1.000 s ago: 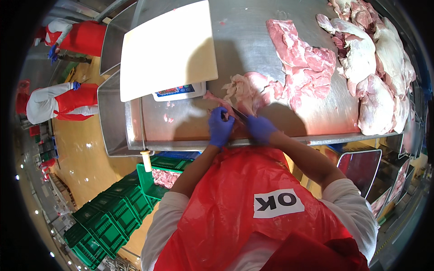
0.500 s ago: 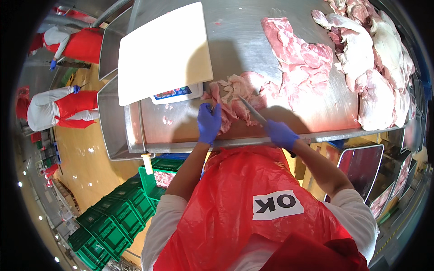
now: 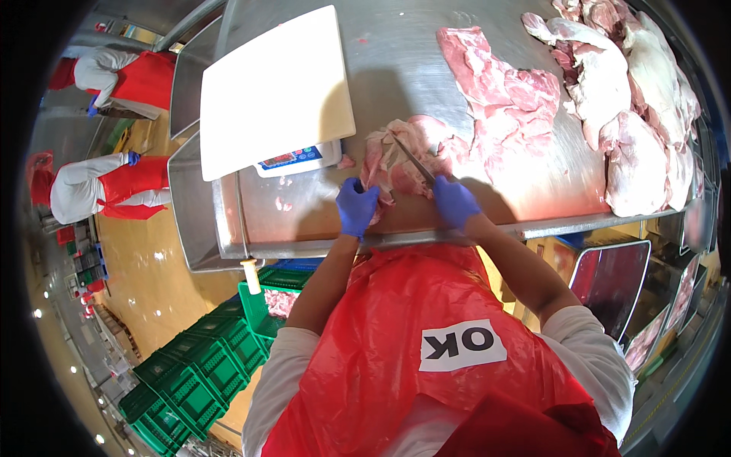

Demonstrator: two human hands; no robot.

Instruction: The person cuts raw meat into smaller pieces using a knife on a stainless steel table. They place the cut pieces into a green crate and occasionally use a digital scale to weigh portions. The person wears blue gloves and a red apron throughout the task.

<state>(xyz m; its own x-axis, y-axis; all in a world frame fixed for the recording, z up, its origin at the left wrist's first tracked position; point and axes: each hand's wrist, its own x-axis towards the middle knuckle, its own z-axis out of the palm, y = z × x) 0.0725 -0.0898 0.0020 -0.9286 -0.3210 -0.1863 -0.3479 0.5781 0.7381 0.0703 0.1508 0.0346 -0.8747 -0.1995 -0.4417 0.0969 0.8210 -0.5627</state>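
Observation:
Near the front edge of the metal table lies a crumpled piece of pale pink meat (image 3: 411, 180) with whitish fat or skin. My left hand (image 3: 357, 207), in a blue glove, is closed on its left edge. In my blue-gloved right hand (image 3: 457, 203) is a knife (image 3: 413, 161), its blade slanting up and left across the meat. The handle is mostly covered by my fingers. Just beyond to the right, a large flat slab of pink meat (image 3: 502, 99) is spread out, touching or almost touching the smaller piece.
A white board (image 3: 278, 95) rests on a digital scale (image 3: 301, 161) at the left. Large meat pieces (image 3: 636, 164) are heaped at the far right. Green crates (image 3: 190, 373) stand below left, one holding meat scraps (image 3: 280, 303). Two people (image 3: 110, 186) in red aprons are at the left.
My right hand has moved left and slightly away from me, bringing the knife farther over the meat. My left hand has shifted a little right, and the meat's left edge has moved with it.

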